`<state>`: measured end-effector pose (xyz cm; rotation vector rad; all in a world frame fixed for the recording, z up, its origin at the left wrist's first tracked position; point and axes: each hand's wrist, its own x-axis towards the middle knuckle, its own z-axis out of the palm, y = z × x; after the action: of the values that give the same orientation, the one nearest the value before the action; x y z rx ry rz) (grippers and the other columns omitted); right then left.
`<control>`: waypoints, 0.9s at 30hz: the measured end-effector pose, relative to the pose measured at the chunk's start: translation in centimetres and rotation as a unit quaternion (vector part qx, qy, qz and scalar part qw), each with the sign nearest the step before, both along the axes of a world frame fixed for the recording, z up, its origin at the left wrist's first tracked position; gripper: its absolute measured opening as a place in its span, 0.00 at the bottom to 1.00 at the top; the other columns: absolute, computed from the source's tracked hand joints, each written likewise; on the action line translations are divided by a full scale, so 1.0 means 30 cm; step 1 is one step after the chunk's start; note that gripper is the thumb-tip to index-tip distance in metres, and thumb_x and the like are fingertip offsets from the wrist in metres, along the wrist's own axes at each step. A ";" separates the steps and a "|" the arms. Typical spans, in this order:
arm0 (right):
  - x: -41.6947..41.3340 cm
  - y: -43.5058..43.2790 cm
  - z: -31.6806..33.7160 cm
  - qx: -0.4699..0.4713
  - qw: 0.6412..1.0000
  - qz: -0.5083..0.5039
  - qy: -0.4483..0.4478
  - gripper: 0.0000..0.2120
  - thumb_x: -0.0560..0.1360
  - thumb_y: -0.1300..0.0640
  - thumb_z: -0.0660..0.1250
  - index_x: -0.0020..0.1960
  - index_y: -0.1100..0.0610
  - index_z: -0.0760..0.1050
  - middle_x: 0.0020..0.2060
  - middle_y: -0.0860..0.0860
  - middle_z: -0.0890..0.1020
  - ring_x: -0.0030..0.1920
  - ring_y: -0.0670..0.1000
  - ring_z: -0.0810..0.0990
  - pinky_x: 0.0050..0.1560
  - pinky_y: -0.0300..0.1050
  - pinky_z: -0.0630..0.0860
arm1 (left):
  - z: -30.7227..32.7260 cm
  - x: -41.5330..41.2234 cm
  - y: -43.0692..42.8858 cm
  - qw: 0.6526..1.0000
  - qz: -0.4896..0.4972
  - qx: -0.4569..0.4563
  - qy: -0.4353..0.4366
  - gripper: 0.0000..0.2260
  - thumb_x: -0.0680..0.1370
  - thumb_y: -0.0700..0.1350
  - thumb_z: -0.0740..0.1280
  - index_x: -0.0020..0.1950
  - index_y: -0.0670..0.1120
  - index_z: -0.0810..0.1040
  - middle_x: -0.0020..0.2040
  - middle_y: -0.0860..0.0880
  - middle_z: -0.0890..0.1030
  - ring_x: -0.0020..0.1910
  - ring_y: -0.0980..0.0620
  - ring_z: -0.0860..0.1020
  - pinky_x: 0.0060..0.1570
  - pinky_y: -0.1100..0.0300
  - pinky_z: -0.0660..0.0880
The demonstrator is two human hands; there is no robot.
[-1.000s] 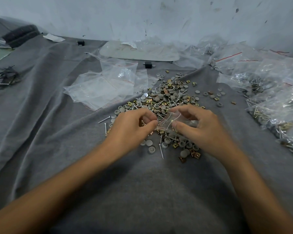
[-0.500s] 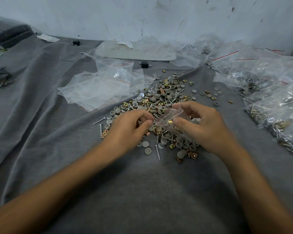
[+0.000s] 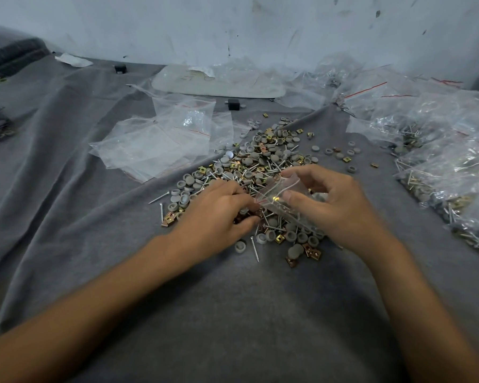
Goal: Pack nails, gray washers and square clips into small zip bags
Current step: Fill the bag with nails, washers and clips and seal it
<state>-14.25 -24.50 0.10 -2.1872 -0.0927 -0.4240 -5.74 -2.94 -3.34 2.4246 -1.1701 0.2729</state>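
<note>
Gray cloth [image 3: 233, 313] spreads wide; filled bags [image 3: 448, 172] heap at right, empty bags [image 3: 161, 145] lie at left, and a big loose pile [image 3: 263, 158] remains to pack. Her or his right hand [image 3: 335, 205] pinches an open bag [image 3: 280, 194] over it; the left hand [image 3: 221, 214] curls into the pile, its catch hidden.

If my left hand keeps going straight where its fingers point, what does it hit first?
Most likely the small zip bag that the right hand pinches, just ahead of the left hand. Depth is unclear: that hand sits low in the pile and could pass under it.
</note>
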 end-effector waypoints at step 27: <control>-0.010 0.003 0.012 0.015 1.000 0.003 0.010 0.13 0.77 0.57 0.74 0.60 0.47 0.82 0.45 0.41 0.86 0.49 0.42 0.84 0.54 0.42 0.80 | 0.075 0.056 0.055 0.955 0.040 -0.143 0.257 0.05 0.80 0.52 0.69 0.54 0.55 0.77 0.36 0.54 0.84 0.31 0.57 0.79 0.32 0.57 0.76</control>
<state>-14.56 -24.42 0.47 -2.1615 -0.0816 -0.3979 -4.06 -1.28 -1.09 2.1068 -0.7438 -0.1535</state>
